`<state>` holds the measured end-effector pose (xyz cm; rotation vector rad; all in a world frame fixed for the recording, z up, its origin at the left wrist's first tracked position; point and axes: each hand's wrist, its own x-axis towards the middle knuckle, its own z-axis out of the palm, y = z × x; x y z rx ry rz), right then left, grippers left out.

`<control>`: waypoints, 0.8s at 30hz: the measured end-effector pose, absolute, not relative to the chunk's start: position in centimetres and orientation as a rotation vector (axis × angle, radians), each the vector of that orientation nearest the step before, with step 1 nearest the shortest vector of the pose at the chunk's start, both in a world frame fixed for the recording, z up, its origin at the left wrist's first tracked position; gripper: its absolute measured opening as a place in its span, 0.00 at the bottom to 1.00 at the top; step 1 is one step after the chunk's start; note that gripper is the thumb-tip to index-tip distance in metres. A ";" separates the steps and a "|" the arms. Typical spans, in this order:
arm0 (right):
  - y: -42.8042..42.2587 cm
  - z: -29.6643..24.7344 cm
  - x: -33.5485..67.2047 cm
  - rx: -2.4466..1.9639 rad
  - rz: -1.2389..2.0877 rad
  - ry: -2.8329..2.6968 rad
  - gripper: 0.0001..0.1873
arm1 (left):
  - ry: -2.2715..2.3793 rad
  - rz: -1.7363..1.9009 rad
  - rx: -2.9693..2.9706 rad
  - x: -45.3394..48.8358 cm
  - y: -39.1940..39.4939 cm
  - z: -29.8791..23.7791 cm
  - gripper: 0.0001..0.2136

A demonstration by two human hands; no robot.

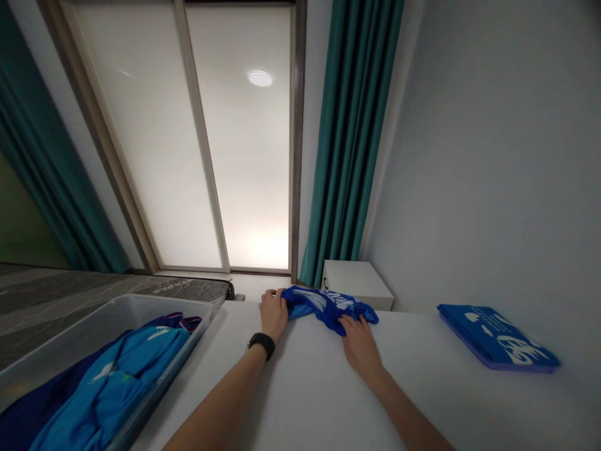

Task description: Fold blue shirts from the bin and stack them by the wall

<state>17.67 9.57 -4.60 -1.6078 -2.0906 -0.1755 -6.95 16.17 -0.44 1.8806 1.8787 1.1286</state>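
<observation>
A bunched blue shirt (pixel 323 305) with white print lies crumpled near the far edge of the white table (pixel 305 388). My left hand (pixel 273 311), with a dark watch on its wrist, has its fingers closed on the shirt's left end. At the front right part of the same shirt, my right hand (pixel 360 343) grips the fabric with its fingertips. Folds hide the shirt's full shape and parts of my fingers. Over on the right of the table rests a neatly folded pile of blue clothing (pixel 500 338) with white print on top.
A translucent plastic bin (pixel 136 302) stands at the left, holding light blue and navy clothes (pixel 126 363). Beyond the table are a white cabinet (pixel 357 279), a teal curtain (pixel 359 138) and sliding frosted doors (pixel 244 163). A wall (pixel 498 156) borders the right side.
</observation>
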 end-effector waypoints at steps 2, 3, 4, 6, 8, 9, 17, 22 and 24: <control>10.2 -4.6 18.3 -1.597 -0.114 -1.998 0.27 | 1.879 1.204 1.778 -7.5 16.4 -0.5 0.17; 10.5 -4.6 18.6 -1.568 -0.069 -1.940 0.27 | 1.862 1.219 1.734 -7.6 16.4 -0.6 0.18; 10.8 -4.6 19.0 -1.535 -0.025 -1.883 0.26 | 1.837 1.217 1.698 -7.7 16.4 -0.7 0.18; 11.3 -4.6 19.6 -1.498 0.036 -1.776 0.25 | 1.772 1.169 1.658 -7.6 16.3 -1.0 0.20; 11.3 -4.5 20.0 -1.522 0.049 -1.698 0.25 | 1.692 1.100 1.669 -7.3 16.3 -1.2 0.19; 11.2 -4.6 20.2 -1.538 0.051 -1.674 0.25 | 1.650 1.074 1.694 -7.2 16.3 -1.2 0.19; 8.3 -6.6 21.1 -1.507 0.189 -1.820 0.28 | 1.485 0.931 2.078 -6.5 15.3 -1.5 0.16; 7.4 -6.4 23.0 -1.564 0.116 -1.941 0.28 | 1.667 0.849 2.152 -9.0 16.3 -1.5 0.21; 7.0 -6.1 23.3 -1.593 0.065 -2.012 0.27 | 1.682 0.795 2.183 -9.9 16.5 -1.4 0.21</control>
